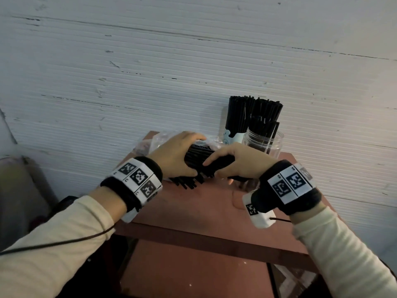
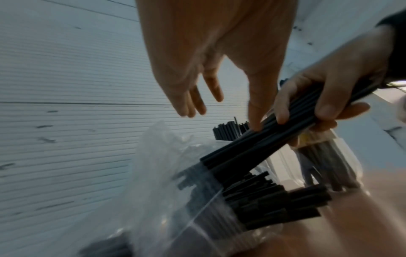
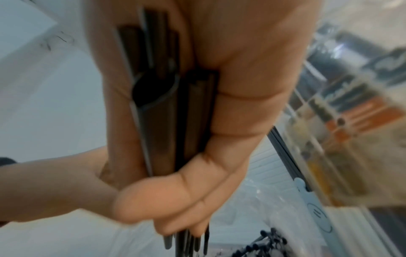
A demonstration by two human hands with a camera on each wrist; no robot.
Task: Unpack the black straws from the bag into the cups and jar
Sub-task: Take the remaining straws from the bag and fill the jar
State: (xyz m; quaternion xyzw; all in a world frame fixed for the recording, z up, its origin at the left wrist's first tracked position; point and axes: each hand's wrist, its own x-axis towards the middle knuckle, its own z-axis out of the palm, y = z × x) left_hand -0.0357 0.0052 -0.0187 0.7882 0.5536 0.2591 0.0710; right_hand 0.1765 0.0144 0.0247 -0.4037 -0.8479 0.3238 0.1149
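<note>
- Writing: no readable text. The cup (image 1: 233,137) carries a pale blue cartoon figure with a simple drawn face; the wrist bands (image 1: 137,179) carry black-and-white square marker codes.
- Table (image 1: 206,203): small, reddish brown, set against a white ribbed wall (image 1: 193,50).
- Bag (image 1: 160,137): clear plastic, crumpled, lying at the table's far left corner. In the left wrist view, straw ends stick out of its open mouth.
- Straws (image 1: 199,157): a black bundle lies across the middle of the table top, between the two hands, one end in the bag, the near ends fanning out loose toward the front edge.
- Right hand (image 1: 236,162): fingers and thumb curled round a small bunch of straws, gripping it firmly; the right wrist view shows the bunch running through the closed fist, though blurred.
- Left hand (image 1: 178,153): lies over the top of the bundle and the bag's mouth, fingers fairly straight and spread a little; the left wrist view shows one fingertip touching the bunch held by the right hand, nothing gripped.
- The hands are just beside each other, thumbs nearly meeting over the bundle.
- Cup: far edge of the table, right of the bag, packed with upright straws.
- Jar (image 1: 265,140): clear, touching the cup's right side at the far right corner, also holding upright straws.
</note>
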